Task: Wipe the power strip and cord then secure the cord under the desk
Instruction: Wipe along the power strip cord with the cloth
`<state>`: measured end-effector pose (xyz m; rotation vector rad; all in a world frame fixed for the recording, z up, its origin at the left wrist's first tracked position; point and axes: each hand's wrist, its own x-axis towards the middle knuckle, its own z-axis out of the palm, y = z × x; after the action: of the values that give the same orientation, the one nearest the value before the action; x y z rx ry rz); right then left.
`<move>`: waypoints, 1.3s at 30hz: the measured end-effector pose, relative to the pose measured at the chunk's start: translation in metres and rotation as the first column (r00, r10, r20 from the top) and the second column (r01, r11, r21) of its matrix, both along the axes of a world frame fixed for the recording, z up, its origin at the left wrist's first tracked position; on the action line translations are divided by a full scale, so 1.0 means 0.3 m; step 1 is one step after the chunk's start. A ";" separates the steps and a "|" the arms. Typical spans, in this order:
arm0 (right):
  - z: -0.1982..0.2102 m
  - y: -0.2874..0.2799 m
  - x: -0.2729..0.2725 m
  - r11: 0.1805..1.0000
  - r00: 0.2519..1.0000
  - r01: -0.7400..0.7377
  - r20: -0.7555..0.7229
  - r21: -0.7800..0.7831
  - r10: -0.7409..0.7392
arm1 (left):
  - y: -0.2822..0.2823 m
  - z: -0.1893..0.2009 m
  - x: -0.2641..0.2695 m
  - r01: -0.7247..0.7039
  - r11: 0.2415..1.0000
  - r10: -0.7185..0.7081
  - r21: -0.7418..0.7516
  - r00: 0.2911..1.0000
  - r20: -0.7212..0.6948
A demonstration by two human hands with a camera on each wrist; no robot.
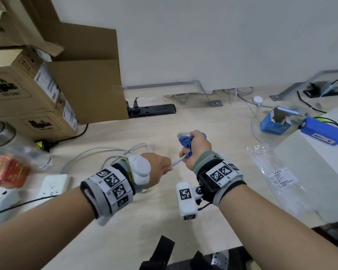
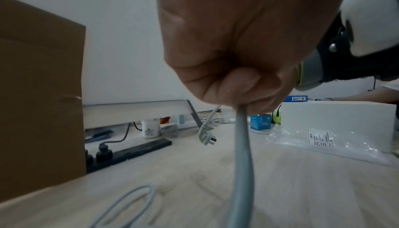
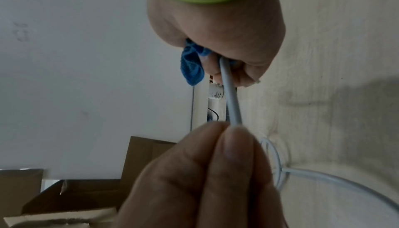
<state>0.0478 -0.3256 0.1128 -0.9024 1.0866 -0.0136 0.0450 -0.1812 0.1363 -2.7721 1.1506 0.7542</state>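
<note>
A white power strip point(image 1: 53, 184) lies at the desk's left edge. Its white cord point(image 1: 105, 152) loops across the desk and rises to both hands. My left hand point(image 1: 160, 168) pinches the cord point(image 3: 231, 102) between thumb and fingertips point(image 3: 215, 163). Just beyond it, my right hand point(image 1: 195, 147) grips a blue cloth point(image 1: 185, 141) bunched round the same cord; the cloth point(image 3: 192, 64) sticks out of the fist point(image 3: 226, 35). The cord's plug point(image 2: 206, 136) hangs free past the right hand. In the left wrist view my left hand point(image 2: 233, 78) fills the top, with cord point(image 2: 241, 163) running down from it.
A black power strip point(image 1: 152, 111) with plugs in it lies by the wall. Cardboard boxes point(image 1: 27, 84) stand at the left, and a glass jar point(image 1: 8, 145) in front of them. At the right are a white box point(image 1: 320, 162), a plastic bag point(image 1: 277, 172) and a blue carton point(image 1: 275, 123).
</note>
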 end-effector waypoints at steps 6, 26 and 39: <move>-0.009 -0.044 0.005 0.999 1.000 0.004 -0.013 -0.042 -0.005 | 0.084 0.000 0.064 0.131 0.894 -0.083 0.428 0.988 -0.130; -0.045 0.016 0.012 0.997 0.999 -0.042 0.012 0.058 0.041 | -0.006 -0.179 -0.073 -0.212 0.841 0.219 -0.498 0.975 -0.045; -0.010 0.033 -0.110 0.779 0.789 -0.553 0.116 -0.296 0.604 | 0.006 -0.122 -0.045 -0.897 0.298 0.149 -0.325 0.380 -0.913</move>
<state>0.0147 -0.3157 0.1097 -1.4099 0.5783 0.2749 0.0316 -0.1793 0.0996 -3.9449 0.2405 2.1983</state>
